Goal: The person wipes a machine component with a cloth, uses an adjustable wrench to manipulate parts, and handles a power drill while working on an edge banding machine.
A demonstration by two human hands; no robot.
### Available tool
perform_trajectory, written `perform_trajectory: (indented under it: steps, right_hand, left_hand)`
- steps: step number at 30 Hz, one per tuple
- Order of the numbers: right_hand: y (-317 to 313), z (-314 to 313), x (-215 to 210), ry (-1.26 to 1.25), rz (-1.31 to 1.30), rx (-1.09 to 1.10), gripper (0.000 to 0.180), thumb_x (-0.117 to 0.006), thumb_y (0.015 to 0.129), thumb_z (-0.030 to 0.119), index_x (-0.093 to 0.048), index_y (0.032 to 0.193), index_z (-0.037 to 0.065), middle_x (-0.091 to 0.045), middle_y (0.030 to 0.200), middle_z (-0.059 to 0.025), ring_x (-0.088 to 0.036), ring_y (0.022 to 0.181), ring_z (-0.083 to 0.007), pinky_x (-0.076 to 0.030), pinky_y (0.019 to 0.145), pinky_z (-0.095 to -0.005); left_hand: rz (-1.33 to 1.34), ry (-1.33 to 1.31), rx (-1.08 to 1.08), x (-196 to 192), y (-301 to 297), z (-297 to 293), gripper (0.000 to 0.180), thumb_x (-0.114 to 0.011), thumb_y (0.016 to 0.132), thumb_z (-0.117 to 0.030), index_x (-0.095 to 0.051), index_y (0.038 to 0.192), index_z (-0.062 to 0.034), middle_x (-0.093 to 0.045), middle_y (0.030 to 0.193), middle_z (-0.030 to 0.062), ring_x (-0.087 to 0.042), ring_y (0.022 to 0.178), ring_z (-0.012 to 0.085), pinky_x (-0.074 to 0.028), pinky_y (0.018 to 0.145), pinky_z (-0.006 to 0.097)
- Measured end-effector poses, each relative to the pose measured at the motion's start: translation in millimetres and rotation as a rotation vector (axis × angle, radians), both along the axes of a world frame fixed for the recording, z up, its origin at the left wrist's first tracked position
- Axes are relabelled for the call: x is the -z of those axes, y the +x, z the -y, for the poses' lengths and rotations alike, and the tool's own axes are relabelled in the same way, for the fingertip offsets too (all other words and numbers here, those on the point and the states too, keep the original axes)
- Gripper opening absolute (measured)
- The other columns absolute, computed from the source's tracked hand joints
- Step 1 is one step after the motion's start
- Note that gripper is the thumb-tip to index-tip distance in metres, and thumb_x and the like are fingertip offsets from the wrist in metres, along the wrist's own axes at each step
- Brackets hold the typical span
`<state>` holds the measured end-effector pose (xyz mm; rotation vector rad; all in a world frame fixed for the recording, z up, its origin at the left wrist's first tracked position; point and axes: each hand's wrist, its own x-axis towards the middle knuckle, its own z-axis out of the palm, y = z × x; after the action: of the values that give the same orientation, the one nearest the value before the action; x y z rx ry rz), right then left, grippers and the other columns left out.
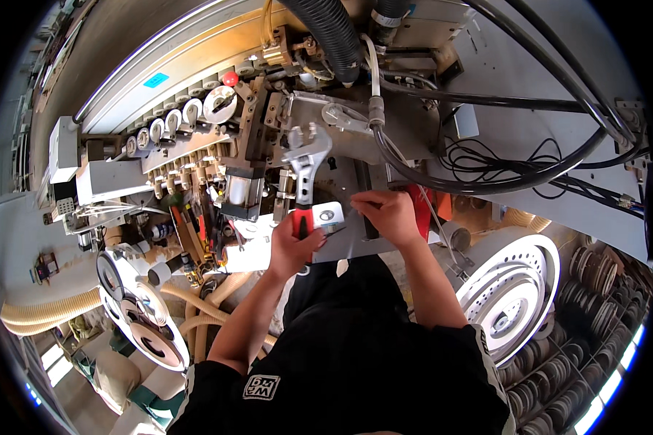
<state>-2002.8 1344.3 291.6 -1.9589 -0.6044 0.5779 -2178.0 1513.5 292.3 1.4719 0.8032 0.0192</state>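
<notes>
My left hand (295, 246) is wrapped round the red and black handle of an adjustable wrench (306, 172). Its silver head points up and away from me, over the middle of a machine. To the right, my right hand (390, 216) has its fingertips pressed together above a metal plate (345, 185). Whatever those fingertips hold, if anything, is hidden. Just beside the wrench handle is a small white piece with a round dark emblem (329, 215). A red object (421, 210) shows partly behind my right hand.
A row of rollers (173, 121) runs along the machine at the left, with a tray of hand tools (196, 228) below. Thick black hoses (479, 185) and coiled cables (500, 159) cross the right. Large white wheels (511, 297) stand low on both sides.
</notes>
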Motion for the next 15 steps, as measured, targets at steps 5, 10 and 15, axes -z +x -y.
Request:
perform_trajectory:
  steps: [5, 10, 15]
  right_hand:
    - [0.0, 6.9, -11.8, 0.101, -0.357, 0.034, 0.021, -0.071, 0.097, 0.015, -0.076, 0.112, 0.002, -0.073, 0.087, -0.0035, -0.064, 0.079, -0.0076, -0.052, 0.074, -0.0254]
    - [-14.7, 2.6, 5.7, 0.297, -0.722, 0.142, 0.041, -0.056, 0.109, 0.031, -0.065, 0.127, -0.004, -0.071, 0.110, -0.0075, -0.064, 0.101, -0.0136, -0.051, 0.090, -0.0292]
    - [9.4, 5.1, 1.9, 0.320, -0.574, 0.249, 0.030, -0.054, 0.110, 0.030, -0.059, 0.105, 0.002, -0.064, 0.080, -0.0051, -0.065, 0.072, -0.0145, -0.052, 0.067, -0.0286]
  left_hand:
    - [-0.125, -0.017, 0.145, -3.2, 16.6, 25.8, 0.024, -0.078, 0.089, -0.013, -0.061, 0.103, -0.0019, -0.065, 0.076, 0.0022, -0.062, 0.063, 0.0081, -0.051, 0.057, 0.026]
    - [-0.003, 0.249, 0.335, -7.9, 42.7, 46.0, 0.035, -0.078, 0.088, -0.017, -0.059, 0.113, -0.0030, -0.067, 0.079, 0.0063, -0.068, 0.070, 0.0147, -0.054, 0.065, 0.032]
    - [0.187, 0.499, 0.593, -7.1, 51.1, 2.7, 0.040, -0.081, 0.089, -0.018, -0.062, 0.121, -0.0054, -0.074, 0.088, 0.0084, -0.075, 0.079, 0.0181, -0.057, 0.071, 0.032]
